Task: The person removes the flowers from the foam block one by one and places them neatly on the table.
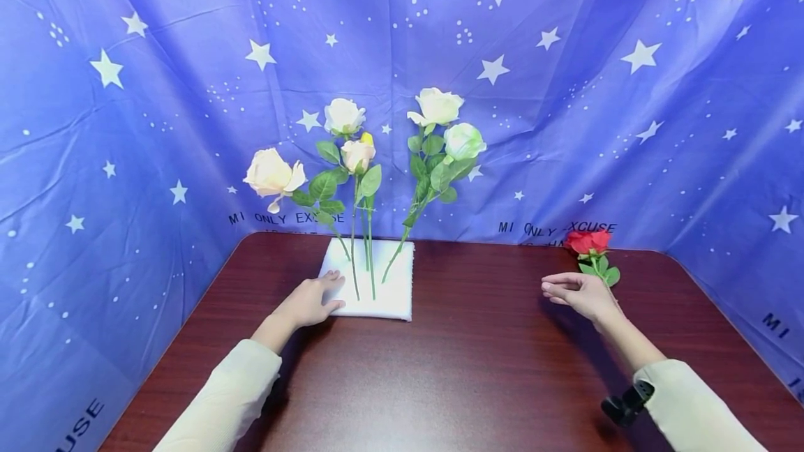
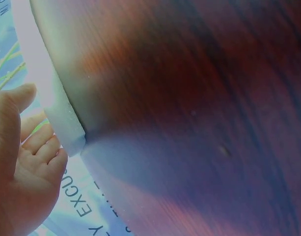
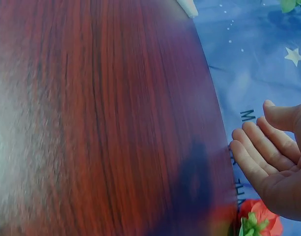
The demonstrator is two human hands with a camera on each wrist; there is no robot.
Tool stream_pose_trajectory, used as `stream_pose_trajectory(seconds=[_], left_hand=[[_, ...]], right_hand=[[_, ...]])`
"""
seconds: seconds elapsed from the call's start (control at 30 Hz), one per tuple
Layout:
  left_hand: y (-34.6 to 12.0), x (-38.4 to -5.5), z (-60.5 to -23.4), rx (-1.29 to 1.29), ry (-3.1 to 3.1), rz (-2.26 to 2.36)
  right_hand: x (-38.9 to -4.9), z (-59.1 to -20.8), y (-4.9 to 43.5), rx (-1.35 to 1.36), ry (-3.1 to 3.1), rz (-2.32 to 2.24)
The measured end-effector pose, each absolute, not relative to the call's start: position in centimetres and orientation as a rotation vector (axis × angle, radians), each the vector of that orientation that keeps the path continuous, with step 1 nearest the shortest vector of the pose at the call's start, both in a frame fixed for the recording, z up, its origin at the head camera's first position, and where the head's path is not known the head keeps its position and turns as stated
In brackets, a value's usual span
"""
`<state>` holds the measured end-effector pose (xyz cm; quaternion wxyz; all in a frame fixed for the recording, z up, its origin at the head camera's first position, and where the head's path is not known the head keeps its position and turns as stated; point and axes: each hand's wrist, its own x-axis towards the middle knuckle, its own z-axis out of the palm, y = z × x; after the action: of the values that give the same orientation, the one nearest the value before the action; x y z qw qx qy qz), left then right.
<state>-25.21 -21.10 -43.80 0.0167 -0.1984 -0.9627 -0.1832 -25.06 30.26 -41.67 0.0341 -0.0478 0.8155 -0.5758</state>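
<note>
My left hand (image 1: 309, 302) rests on the left part of a white foam block (image 1: 396, 302), thumb and fingers spread over its top. Several artificial roses stand in the block on green stems: a peach rose (image 1: 271, 173) leaning left, a white rose (image 1: 344, 117), a small pale pink rose (image 1: 358, 156), another white rose (image 1: 437, 106) and a green-tinted rose (image 1: 463, 141). At the right, my right hand (image 1: 581, 294) hovers over the table with its fingers loosely extended and nothing in them. Just behind it lies a red rose (image 1: 589, 241), its stem mostly hidden by the hand.
The dark red wooden table (image 1: 471, 368) carries the foam block at its back edge. Blue curtains (image 1: 389, 40) with white stars enclose the back and both sides. A black device (image 1: 628, 403) is strapped at the right wrist. A bit of yellow bloom (image 1: 367, 138) shows behind the pink rose.
</note>
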Motion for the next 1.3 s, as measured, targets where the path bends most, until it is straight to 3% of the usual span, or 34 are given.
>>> stream_pose_trajectory(seconds=[1.3], left_hand=[[-21.1, -25.3, -44.0, -0.611, -2.985, -0.586]], right_hand=[[-28.2, -39.8, 19.7, -0.231, 2.522, -1.714]])
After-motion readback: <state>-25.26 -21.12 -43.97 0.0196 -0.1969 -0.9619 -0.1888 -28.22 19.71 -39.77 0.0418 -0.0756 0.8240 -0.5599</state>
